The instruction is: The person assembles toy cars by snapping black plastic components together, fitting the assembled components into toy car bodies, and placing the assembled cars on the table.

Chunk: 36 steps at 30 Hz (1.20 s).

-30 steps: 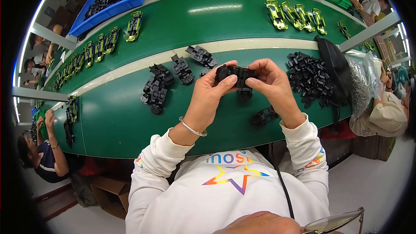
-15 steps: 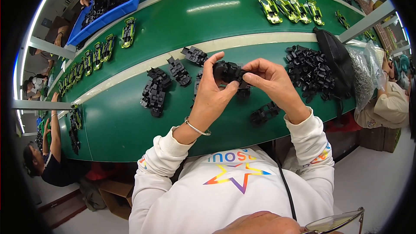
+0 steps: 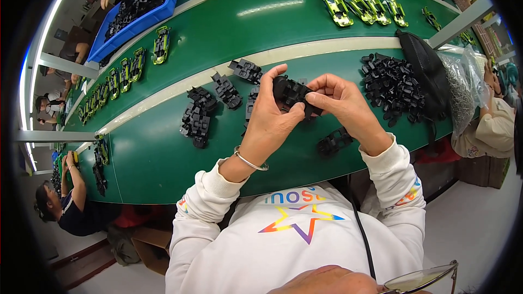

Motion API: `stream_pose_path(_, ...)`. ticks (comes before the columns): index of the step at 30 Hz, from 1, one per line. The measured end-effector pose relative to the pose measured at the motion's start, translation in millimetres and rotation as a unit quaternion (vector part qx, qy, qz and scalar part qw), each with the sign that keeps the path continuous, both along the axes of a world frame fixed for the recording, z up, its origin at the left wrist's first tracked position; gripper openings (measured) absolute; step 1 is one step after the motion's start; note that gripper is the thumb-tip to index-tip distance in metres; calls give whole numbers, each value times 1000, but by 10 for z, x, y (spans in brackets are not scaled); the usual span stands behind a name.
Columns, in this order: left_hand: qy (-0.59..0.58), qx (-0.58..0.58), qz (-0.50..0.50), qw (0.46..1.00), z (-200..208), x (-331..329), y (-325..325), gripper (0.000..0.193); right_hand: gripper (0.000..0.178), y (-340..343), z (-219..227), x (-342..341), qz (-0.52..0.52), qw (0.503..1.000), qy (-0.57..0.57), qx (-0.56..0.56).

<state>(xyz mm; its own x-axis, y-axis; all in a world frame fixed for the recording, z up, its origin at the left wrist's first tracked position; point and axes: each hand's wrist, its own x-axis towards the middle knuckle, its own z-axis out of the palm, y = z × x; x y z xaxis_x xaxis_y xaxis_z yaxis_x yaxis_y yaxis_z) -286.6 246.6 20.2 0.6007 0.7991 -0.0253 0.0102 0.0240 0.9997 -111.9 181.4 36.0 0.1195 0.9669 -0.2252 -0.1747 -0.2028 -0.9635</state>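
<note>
Above the green table, my left hand [image 3: 271, 110] grips a black plastic toy-car chassis [image 3: 291, 92], its thumb pressed on the near side. My right hand [image 3: 347, 108] pinches the right end of the same piece between thumb and fingers. Whether a smaller part sits under those fingertips is hidden. Similar chassis lie on the table: a stacked group [image 3: 195, 122] to the left, one [image 3: 226, 91] beyond it, another [image 3: 247, 69] near the pale rail, and one [image 3: 334, 141] below my right hand. Another is partly covered by my left hand.
A heap of small black parts [image 3: 391, 88] lies right, beside a black pouch [image 3: 422, 71] and a clear bag [image 3: 460, 90] of metal pieces. Yellow-green car bodies [image 3: 336, 8] stand past the pale rail. Far left are a blue bin [image 3: 136, 19] and a co-worker [image 3: 73, 201].
The held chassis has turned, showing more of its blocky face. My hands stay nearly in place around it. At the far left, co-workers' arms have shifted.
</note>
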Motion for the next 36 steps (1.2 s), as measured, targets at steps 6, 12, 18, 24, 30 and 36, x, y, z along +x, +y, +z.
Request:
stream_pose_path(6,-15,-56,-8,998,34,-25,8,61,17,2,-130,22,25,999,-22,5)
stream_pose_path(12,-112,-149,-16,982,198,-128,21,47,21,-18,-139,42,-52,987,-97,121)
stream_pose_path(18,-133,-46,18,990,208,-143,-53,42,22,-136,-76,-107,-113,917,-318,213)
stream_pose_path(24,-116,2,42,992,138,-152,-93,43,18,-91,-142,-259,-129,941,-246,193)
stream_pose_path(30,-116,37,57,991,81,-134,-107,42,16,-37,-231,-250,-114,969,-134,175)
stream_pose_path(36,-99,23,66,993,74,-133,-70,43,16,-44,-239,-267,-89,955,-206,197)
